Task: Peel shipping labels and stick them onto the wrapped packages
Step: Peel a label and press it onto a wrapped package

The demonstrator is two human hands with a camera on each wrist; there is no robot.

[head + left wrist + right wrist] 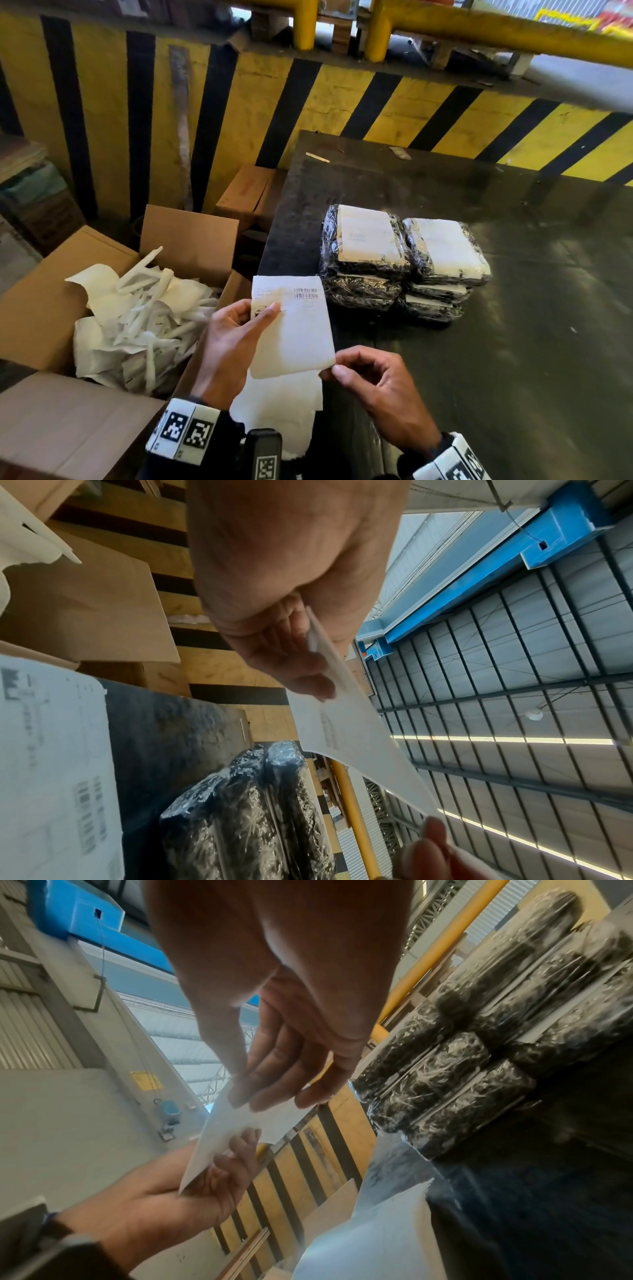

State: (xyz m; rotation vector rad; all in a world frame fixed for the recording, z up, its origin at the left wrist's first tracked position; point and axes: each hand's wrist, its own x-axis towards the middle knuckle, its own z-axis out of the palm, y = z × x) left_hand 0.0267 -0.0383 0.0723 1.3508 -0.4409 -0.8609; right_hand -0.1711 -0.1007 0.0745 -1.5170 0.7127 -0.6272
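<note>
A white shipping label (pixel 294 329) with a barcode is held up over the table's near left edge. My left hand (pixel 236 342) pinches its left side between thumb and fingers; my right hand (pixel 370 380) pinches its lower right corner. The same label (pixel 346 731) shows from below in the left wrist view, and its underside (pixel 232 1129) in the right wrist view. Several black packages wrapped in clear film (pixel 400 260) are stacked in two piles on the dark table (pixel 513 308); the top ones carry white labels. More label sheets (pixel 281 407) lie under my hands.
An open cardboard box (pixel 51 301) at the left holds crumpled white backing paper (pixel 144 318). A smaller brown box (pixel 246 195) stands behind it. A yellow and black striped wall (pixel 308 102) with yellow rails runs along the back.
</note>
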